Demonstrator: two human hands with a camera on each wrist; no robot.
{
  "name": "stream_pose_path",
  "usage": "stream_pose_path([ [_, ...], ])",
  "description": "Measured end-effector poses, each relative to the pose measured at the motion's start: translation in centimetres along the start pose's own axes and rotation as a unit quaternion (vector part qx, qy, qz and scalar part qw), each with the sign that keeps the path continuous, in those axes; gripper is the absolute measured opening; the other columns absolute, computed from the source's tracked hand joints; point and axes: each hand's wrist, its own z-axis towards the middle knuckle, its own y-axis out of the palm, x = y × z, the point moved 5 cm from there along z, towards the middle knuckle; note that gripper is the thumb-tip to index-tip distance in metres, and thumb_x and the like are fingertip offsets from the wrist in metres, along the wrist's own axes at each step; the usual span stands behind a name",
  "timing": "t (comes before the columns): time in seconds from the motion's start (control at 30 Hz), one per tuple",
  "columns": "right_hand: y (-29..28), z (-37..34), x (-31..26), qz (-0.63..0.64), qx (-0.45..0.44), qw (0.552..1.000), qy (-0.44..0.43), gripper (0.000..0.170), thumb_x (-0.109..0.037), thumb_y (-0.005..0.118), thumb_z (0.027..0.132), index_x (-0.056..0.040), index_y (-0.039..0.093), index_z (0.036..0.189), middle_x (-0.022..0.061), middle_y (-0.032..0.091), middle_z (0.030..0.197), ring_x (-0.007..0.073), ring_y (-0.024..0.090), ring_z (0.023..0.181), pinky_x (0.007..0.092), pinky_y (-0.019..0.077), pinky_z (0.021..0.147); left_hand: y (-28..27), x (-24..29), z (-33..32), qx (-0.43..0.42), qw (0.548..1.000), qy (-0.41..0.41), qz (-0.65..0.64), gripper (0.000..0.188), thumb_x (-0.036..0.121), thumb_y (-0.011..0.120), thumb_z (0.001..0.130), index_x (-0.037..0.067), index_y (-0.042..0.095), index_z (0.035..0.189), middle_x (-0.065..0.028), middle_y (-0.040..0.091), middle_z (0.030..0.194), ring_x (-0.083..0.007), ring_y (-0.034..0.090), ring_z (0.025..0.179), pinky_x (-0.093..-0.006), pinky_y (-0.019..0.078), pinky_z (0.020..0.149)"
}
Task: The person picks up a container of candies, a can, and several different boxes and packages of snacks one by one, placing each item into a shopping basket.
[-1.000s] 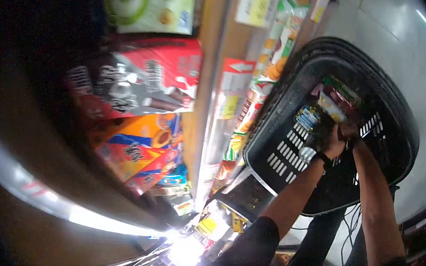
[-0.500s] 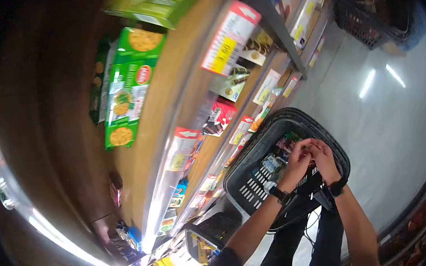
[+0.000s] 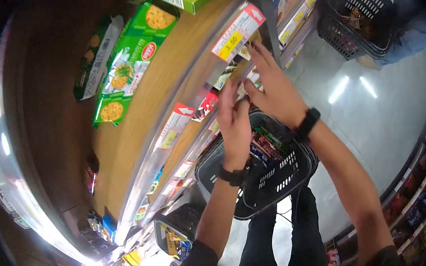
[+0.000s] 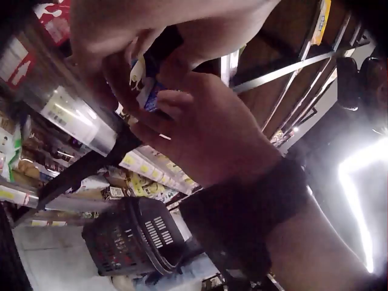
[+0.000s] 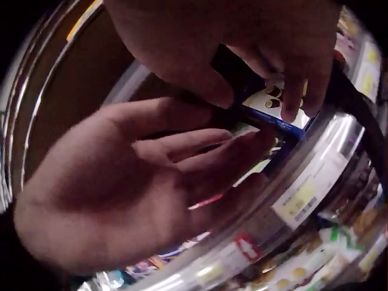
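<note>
We see two bare hands raised at a shelf (image 3: 123, 157), fingers spread and relaxed. A black basket (image 3: 258, 200) sits below them, probably so both hands can be free. The left hand (image 3: 234, 131) is open, palm towards the right hand (image 3: 277, 93), perhaps to leave it room. The right hand is loosely open too, its fingers over the face of a blue-edged box (image 5: 265, 102), thumb to one side (whether they touch it, we cannot tell).

A far basket (image 3: 335, 35) (seemingly part-filled) stands on grey floor (image 3: 387, 126).
</note>
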Motion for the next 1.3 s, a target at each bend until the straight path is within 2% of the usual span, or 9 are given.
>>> stream_pose_path([
  [0.1,1.7,2.3,1.6,-0.075,-0.057,0.995,0.033,0.053,-0.016,0.064,0.087,0.0057,0.044,0.131,0.027,0.052,0.125,0.0435,0.059,0.107,0.047,0.0537,0.085,-0.2,0.0,1.5,-0.009,0.999,-0.032,0.041,0.053,0.0,0.057,0.095,-0.004,0.04,0.145,-0.0132,0.055,0.137,-0.0127,0.063,0.1,-0.0272,0.0533,0.084],
  [0.23,3.9,4.4,3.1,-0.241,-0.056,0.968,-0.037,0.037,-0.022,0.066,0.085,0.0012,0.053,0.111,0.0241,0.059,0.103,0.0393,0.065,0.084,0.0489,0.0543,0.072,-0.1,-0.8,2.4,-0.009,0.997,-0.075,0.008,0.056,0.007,0.056,0.097,-0.001,0.036,0.149,-0.0175,0.044,0.149,-0.0234,0.054,0.126,-0.0346,0.0468,0.103],
  [0.33,4.1,5.1,3.0,-0.258,-0.078,0.963,-0.028,0.04,-0.014,0.062,0.086,-0.0012,0.05,0.121,0.0225,0.062,0.107,0.0377,0.069,0.086,0.0449,0.0578,0.069,-0.7,-1.5,2.5,-0.008,0.996,-0.083,0.002,0.056,0.007,0.057,0.097,0.0,0.037,0.149,-0.0179,0.044,0.149,-0.0231,0.055,0.124,-0.0352,0.0488,0.101],
  [0.57,3.6,5.5,1.9,-0.173,-0.006,0.984,-0.048,0.056,-0.032,0.077,0.074,-0.0033,0.054,0.115,0.0235,0.056,0.113,0.0405,0.067,0.083,0.0466,0.058,0.067,-2.1,-2.1,2.2,-0.001,0.995,-0.1,-0.015,0.053,0.007,0.056,0.097,0.001,0.039,0.147,-0.0166,0.048,0.143,-0.0228,0.057,0.121,-0.0368,0.0506,0.099],
  [0.77,0.8,0.9,-0.8,-0.087,0.073,0.991,0.064,0.074,-0.034,0.081,0.069,-0.0049,0.046,0.127,0.0225,0.044,0.121,0.0429,0.062,0.094,0.0481,0.0561,0.076,-1.9,-2.2,1.1,0.007,0.979,-0.155,-0.136,0.054,0.023,0.053,0.103,0.002,0.036,0.149,-0.015,0.05,0.142,-0.0253,0.054,0.126,-0.041,0.0446,0.105],
  [0.93,-0.5,-6.9,-1.9,0.024,0.02,0.982,0.185,0.076,-0.023,0.086,0.067,-0.0042,0.049,0.13,0.0215,0.046,0.117,0.0408,0.058,0.101,0.044,0.0522,0.083,-0.8,-1.0,-1.9,-0.028,0.991,-0.042,-0.124,0.055,0.016,0.056,0.101,-0.002,0.035,0.148,-0.0141,0.051,0.142,-0.0228,0.05,0.129,-0.0376,0.0378,0.11],
  [1.07,-2.1,-10.5,-2.0,0.073,-0.001,0.97,0.23,0.072,-0.018,0.087,0.068,-0.0017,0.052,0.13,0.0129,0.051,0.111,0.0199,0.057,0.082,0.0304,0.0486,0.068,-0.8,-1.4,-5.2,-0.009,0.987,-0.101,-0.126,0.05,0.004,0.061,0.096,-0.004,0.042,0.141,-0.0125,0.056,0.134,-0.0189,0.054,0.122,-0.0353,0.0393,0.107],
  [1.17,-2.8,-13.4,-0.9,0.115,0.038,0.937,0.326,0.065,-0.013,0.085,0.073,0.0007,0.054,0.128,0.0039,0.054,0.104,0.0013,0.041,0.065,0.018,0.034,0.054,-1.2,-3.8,-8.0,0.012,0.977,-0.151,-0.15,0.049,0.0,0.059,0.095,-0.003,0.043,0.141,-0.0117,0.058,0.132,-0.0181,0.054,0.121,-0.0335,0.0408,0.105],
  [1.3,1.1,-21.2,4.2,0.17,-0.042,0.893,0.415,0.03,-0.013,0.069,0.091,0.0054,0.061,0.114,0.0125,0.064,0.098,0.0188,0.064,0.072,0.0308,0.0505,0.064,-2.3,-10.4,-14.5,0.054,0.932,-0.309,-0.182,0.048,0.008,0.06,0.099,0.0,0.043,0.143,-0.01,0.057,0.133,-0.0162,0.053,0.122,-0.031,0.0412,0.104],
])
